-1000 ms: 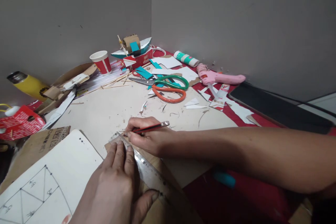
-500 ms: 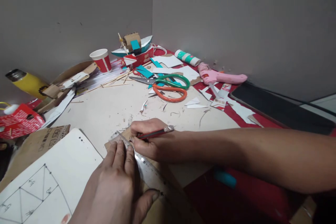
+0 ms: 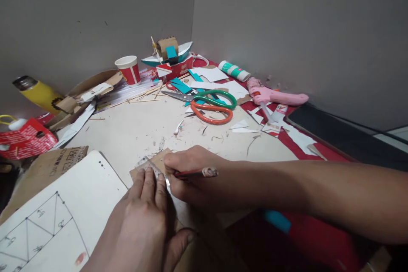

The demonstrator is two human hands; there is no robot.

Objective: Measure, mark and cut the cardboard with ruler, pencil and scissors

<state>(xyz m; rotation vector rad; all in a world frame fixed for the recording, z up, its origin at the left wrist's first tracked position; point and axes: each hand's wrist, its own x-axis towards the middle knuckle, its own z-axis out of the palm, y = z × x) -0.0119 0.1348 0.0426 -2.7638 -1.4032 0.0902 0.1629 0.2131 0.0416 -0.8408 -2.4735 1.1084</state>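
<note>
My right hand (image 3: 188, 174) is closed round a red and black pencil (image 3: 197, 173), its tip hidden behind my fingers at the edge of a clear ruler (image 3: 144, 162). Flat on the ruler lies my left hand (image 3: 143, 212), fingers stretched forward and thumb spread to the right. Under the ruler is a piece of brown cardboard (image 3: 163, 159), mostly covered by my hands and in shadow. To the left, a white sheet (image 3: 98, 195) carries a drawn figure of lines and triangles with handwritten marks.
Scissors (image 3: 212, 106) with green and orange handles lie beyond my hands, among paper scraps. A pink glue gun (image 3: 280, 95) is at the right, beside a dark flat slab (image 3: 344, 136). A paper cup (image 3: 129, 70), model boat (image 3: 172, 55) and yellow bottle (image 3: 40, 95) stand near the wall.
My right hand with the pencil has slid slightly right and down along the ruler. My left hand stays pressed on it. The whole view has shifted a little.
</note>
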